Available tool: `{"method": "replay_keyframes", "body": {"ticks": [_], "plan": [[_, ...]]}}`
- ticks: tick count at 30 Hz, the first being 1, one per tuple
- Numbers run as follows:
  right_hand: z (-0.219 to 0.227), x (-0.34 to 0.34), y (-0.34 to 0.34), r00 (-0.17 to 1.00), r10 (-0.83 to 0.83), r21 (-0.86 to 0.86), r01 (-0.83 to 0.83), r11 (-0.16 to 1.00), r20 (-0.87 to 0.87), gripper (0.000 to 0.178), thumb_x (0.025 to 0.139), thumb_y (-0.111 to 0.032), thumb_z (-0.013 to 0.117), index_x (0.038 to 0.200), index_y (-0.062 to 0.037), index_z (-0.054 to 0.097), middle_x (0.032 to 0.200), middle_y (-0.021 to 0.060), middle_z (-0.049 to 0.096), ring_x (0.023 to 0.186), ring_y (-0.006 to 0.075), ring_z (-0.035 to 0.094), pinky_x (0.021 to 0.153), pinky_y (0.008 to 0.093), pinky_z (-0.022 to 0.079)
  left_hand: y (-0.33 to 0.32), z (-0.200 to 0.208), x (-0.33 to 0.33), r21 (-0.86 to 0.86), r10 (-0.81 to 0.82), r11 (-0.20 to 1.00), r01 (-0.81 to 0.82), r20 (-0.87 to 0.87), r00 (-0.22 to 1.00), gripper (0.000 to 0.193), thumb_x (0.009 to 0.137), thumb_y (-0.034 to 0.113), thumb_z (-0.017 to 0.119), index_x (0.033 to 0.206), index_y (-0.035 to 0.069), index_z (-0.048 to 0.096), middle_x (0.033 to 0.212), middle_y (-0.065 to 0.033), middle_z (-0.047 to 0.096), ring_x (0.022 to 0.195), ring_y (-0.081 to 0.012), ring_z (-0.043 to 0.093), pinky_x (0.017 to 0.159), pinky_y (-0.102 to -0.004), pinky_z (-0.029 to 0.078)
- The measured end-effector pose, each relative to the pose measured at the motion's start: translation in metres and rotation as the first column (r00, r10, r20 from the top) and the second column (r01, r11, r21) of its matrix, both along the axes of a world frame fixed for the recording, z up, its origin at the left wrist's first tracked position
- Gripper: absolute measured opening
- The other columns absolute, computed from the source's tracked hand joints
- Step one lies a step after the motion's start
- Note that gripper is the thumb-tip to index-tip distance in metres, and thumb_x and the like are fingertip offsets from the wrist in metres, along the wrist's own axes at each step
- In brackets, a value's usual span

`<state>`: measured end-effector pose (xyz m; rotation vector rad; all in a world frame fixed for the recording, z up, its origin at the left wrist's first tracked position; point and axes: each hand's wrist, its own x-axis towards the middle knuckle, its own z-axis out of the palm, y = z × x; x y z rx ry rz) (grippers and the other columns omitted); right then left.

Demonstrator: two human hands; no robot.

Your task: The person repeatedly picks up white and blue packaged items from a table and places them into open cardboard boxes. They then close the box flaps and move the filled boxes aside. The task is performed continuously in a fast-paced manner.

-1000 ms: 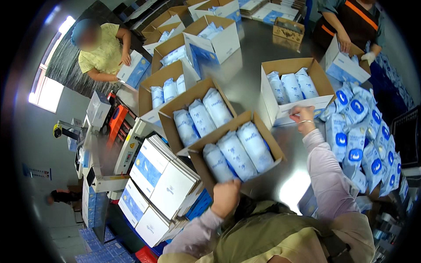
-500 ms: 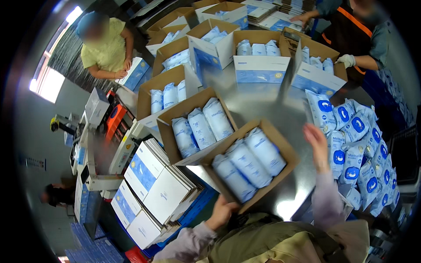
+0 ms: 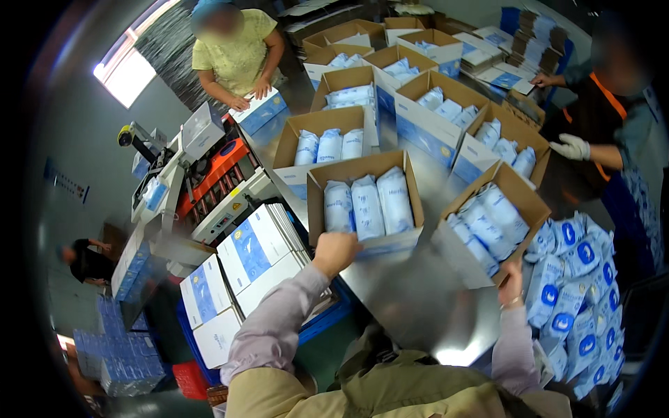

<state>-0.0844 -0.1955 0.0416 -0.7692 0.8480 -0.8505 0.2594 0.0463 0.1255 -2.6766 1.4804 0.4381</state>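
Observation:
My left hand is closed at the near left corner of an open carton, its fingers bent over the front wall. Three pale blue soft packs stand side by side inside. To its right, a second open carton sits turned at an angle on the metal table, also with three packs. My right hand grips this carton's near right corner; some of its fingers are hidden behind the cardboard. Right of that hand lies a heap of blue and white packs.
More open cartons with packs line the far side of the metal table. Flat carton stacks stand at left, beside an orange-topped machine. One person handles a box at far left; another, with a white glove, stands at right.
The carton my left hand held has shifted right, and my right hand now grips it. My left hand has gone to the neighbouring carton. The whole view has turned.

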Motion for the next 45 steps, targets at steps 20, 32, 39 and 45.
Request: {"method": "replay_keyframes", "body": {"ticks": [20, 32, 39, 45], "plan": [[-0.073, 0.245, -0.135, 0.986, -0.119, -0.308, 0.078, 0.948, -0.117, 0.038, 0.088, -0.029, 0.060, 0.115, -0.0019, 0.057, 0.121, 0.0071, 0.057, 0.113, 0.0179, 0.049, 0.095, 0.0318, 0.037, 0.119, -0.013, 0.056, -0.682, 0.229, 0.729, 0.059, 0.325, 0.918, 0.047, 0.070, 0.016, 0.072, 0.112, 0.007, 0.053, 0.127, -0.0164, 0.050, 0.121, -0.0313, 0.046, 0.104, -0.0501, 0.030], [-0.049, 0.092, 0.165, 0.621, 0.387, -0.380, -0.752, 0.539, -0.681, 0.036, 0.078, -0.002, 0.063, 0.113, -0.0014, 0.055, 0.104, 0.0083, 0.062, 0.096, 0.0140, 0.058, 0.086, 0.0278, 0.047, 0.285, -0.210, -0.024, -0.263, 0.527, 0.829, -0.494, 0.067, 0.847, 0.089, 0.057, 0.018, 0.082, 0.135, 0.010, 0.040, 0.141, -0.0213, 0.033, 0.133, -0.0376, 0.029, 0.107, -0.0526, 0.026], [-0.013, 0.115, 0.181, 0.648, 0.582, -0.347, -0.758, 0.552, -0.490, 0.042, 0.075, 0.000, 0.066, 0.115, -0.0009, 0.056, 0.104, 0.0070, 0.062, 0.095, 0.0143, 0.059, 0.086, 0.0287, 0.048, 0.426, 0.042, -0.032, -0.818, 0.755, -0.303, -0.490, -0.519, 0.400, 0.012, 0.087, 0.013, 0.064, 0.089, 0.002, 0.066, 0.079, -0.0080, 0.067, 0.069, -0.0174, 0.062, 0.067, -0.0310, 0.052], [0.152, 0.109, 0.172, 0.924, 0.381, -0.742, -0.277, 0.610, -0.032, 0.079, 0.070, -0.005, 0.069, 0.139, -0.0012, 0.032, 0.138, 0.0119, 0.040, 0.130, 0.0217, 0.037, 0.108, 0.0355, 0.028, 0.430, 0.166, -0.109, -0.633, -0.379, -0.410, -0.657, -0.537, 0.754, 0.043, 0.087, 0.027, 0.065, 0.116, -0.002, 0.052, 0.111, -0.0122, 0.059, 0.100, -0.0254, 0.057, 0.090, -0.0431, 0.044]]}}
